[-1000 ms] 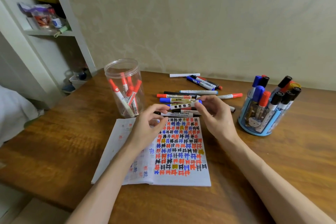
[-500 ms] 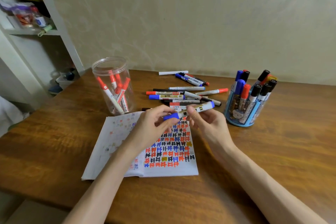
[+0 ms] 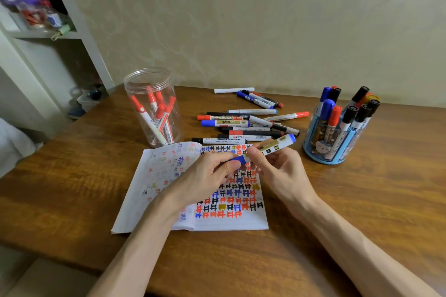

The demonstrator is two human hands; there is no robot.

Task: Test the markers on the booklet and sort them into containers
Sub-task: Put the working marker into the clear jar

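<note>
Light, stiff and slick I judge this blue marker (image 3: pixel 272 147), held over the booklet (image 3: pixel 229 223) by the table's (image 3: pixel 350 200) near edge, left fingers (image 3: pixel 229 167) gripping its cap, right fingers (image 3: pixel 252 155) pinching the barrel.

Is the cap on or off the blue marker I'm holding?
On: the cap meets the blue marker barrel, no tip showing. Left hand pinches the cap, right hand the barrel.
</note>
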